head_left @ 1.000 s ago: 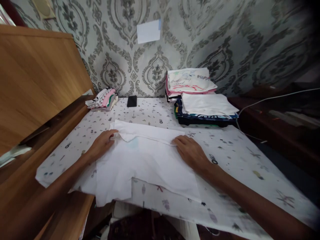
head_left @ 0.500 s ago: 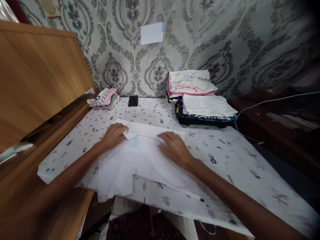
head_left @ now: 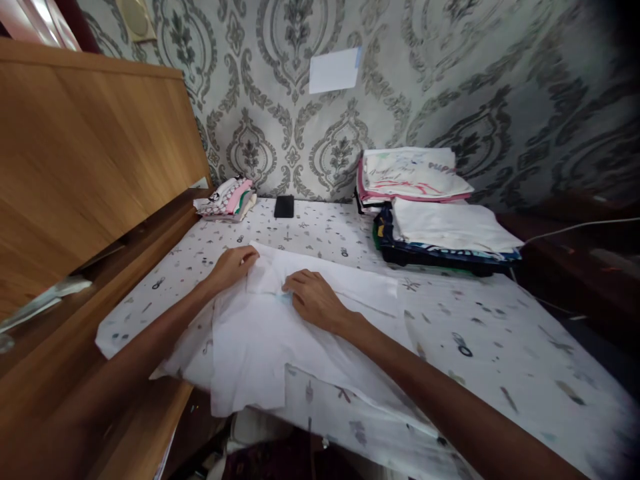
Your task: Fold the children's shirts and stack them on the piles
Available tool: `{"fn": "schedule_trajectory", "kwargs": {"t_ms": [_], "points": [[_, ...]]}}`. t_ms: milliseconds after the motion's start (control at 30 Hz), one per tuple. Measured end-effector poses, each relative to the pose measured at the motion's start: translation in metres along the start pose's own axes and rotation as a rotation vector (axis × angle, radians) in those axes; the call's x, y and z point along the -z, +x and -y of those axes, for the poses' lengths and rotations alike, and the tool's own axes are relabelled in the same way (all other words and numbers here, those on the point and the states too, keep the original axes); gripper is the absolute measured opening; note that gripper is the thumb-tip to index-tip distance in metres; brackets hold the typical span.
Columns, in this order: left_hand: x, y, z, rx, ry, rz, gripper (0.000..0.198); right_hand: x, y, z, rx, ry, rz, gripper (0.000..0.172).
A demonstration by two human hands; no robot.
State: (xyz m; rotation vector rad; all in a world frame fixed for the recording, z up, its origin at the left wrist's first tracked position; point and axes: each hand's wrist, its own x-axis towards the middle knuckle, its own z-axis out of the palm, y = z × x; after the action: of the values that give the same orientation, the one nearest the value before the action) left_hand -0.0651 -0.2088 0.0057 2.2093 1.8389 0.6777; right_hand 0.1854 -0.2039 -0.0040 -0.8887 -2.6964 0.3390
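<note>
A thin white garment (head_left: 260,347) is spread on the patterned cover near the front edge, its far part folded over in a band. A bit of pale blue shows on it beside my right fingers. My left hand (head_left: 233,268) pinches the garment's far left corner between thumb and fingers. Over the folded band lies my right hand (head_left: 316,300), palm down, its fingers slightly bent and resting on the fabric with the thumb apart. The garment's near left part hangs over the front edge. Its right part is partly hidden under my right forearm.
Folded clothes (head_left: 445,223) are stacked at the back right, and a smaller folded pile (head_left: 227,200) sits back left. Near the wall lies a black flat object (head_left: 284,207). A wooden cabinet (head_left: 100,167) borders the left. A white cable (head_left: 580,227) runs at the right.
My right hand has moved left along the folded band, closer to my left hand. My left hand stays at the far left corner. The view has shifted a little left.
</note>
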Motion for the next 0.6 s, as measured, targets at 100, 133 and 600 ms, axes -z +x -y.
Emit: {"fn": "schedule_trajectory", "kwargs": {"t_ms": [100, 133, 600], "points": [[-0.007, 0.014, 0.014, -0.010, 0.142, 0.005, 0.049, 0.001, -0.004, -0.009, 0.023, 0.057, -0.067, 0.032], [-0.011, 0.016, 0.016, -0.009, 0.190, 0.055, 0.056, 0.001, -0.005, -0.013, 0.003, 0.051, -0.088, 0.035], [-0.019, 0.017, 0.015, 0.120, 0.423, 0.337, 0.086, 0.015, -0.079, -0.091, -0.307, -0.095, -0.134, 0.037]]}}
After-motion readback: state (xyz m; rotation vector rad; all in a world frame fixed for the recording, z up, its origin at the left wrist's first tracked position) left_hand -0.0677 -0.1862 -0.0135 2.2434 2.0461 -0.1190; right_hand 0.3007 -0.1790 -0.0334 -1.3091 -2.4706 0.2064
